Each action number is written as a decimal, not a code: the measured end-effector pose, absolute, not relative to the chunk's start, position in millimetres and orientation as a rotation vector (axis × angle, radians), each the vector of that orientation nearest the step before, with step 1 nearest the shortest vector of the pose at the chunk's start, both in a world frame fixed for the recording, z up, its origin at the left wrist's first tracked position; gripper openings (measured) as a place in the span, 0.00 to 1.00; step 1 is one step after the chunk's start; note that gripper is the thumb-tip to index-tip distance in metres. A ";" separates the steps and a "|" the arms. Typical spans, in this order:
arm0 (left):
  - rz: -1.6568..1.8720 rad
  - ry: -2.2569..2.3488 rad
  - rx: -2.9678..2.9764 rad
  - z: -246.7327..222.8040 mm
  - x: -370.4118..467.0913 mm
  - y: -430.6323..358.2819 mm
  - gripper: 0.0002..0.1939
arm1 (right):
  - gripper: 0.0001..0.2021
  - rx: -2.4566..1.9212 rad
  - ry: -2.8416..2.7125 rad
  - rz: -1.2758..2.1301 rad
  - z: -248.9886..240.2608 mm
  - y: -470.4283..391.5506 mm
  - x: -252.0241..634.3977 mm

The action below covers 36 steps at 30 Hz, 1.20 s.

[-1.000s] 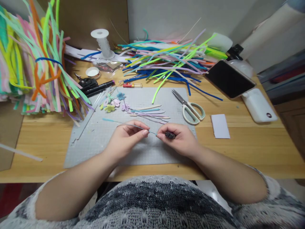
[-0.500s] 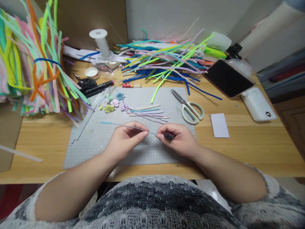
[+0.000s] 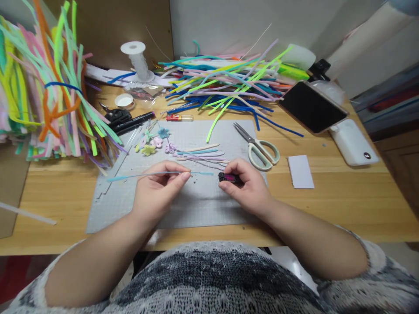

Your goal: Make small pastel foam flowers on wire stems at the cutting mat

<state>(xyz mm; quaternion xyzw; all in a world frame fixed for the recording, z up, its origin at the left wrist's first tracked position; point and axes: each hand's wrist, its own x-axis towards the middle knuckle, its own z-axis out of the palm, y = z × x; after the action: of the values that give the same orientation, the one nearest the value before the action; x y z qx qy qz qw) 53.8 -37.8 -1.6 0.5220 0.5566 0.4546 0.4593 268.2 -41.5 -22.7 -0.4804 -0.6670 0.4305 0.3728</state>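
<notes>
Over the grey cutting mat (image 3: pixel 196 213), my left hand (image 3: pixel 160 187) pinches a thin light-blue pipe cleaner (image 3: pixel 121 177) between thumb and fingers. Its fuzzier end points left, and its other end reaches right toward my right hand (image 3: pixel 245 183). That hand is closed around a small black tool (image 3: pixel 225 177) with a magenta patch, a short gap from the blue tip. Just beyond the hands lie several thin pastel strips (image 3: pixel 203 153) on the mat. Small pastel flowers (image 3: pixel 149 149) are grouped to their left.
White-handled scissors (image 3: pixel 258 152) lie at the mat's right, near a white card (image 3: pixel 300 172). Behind are a loose pile of pipe cleaners (image 3: pixel 225 83), a white spool (image 3: pixel 139 63) and a phone (image 3: pixel 314 107). A tied pipe-cleaner bundle (image 3: pixel 62 104) stands left.
My left hand has moved left with the blue pipe cleaner, whose right end now shows free of my right fingers. The black tool has turned, its head now pointing left.
</notes>
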 end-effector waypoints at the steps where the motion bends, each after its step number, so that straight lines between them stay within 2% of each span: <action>1: 1.123 1.391 1.298 -1.2 53.9 -38.4 0.05 | 0.12 -1.236 -1.705 1.092 -22.4 -41.7 267.4; 11: 1.155 1.327 1.263 -6.0 54.1 -38.9 0.05 | 0.07 -1.185 -1.750 1.023 -20.9 -43.8 267.5; 21: 1.163 1.343 1.250 -7.0 53.7 -39.2 0.06 | 0.07 -1.188 -1.755 0.982 -19.7 -43.6 267.8; 36: 1.137 1.353 1.283 -8.5 53.5 -38.8 0.08 | 0.09 -1.217 -1.746 1.101 -19.2 -44.8 267.4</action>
<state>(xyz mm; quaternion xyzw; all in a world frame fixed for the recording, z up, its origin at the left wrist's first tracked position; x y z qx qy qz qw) 53.5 -38.8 -8.5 0.5213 0.5499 0.4620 0.4609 267.4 -44.8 -19.2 -0.4730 -0.6786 0.4281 0.3640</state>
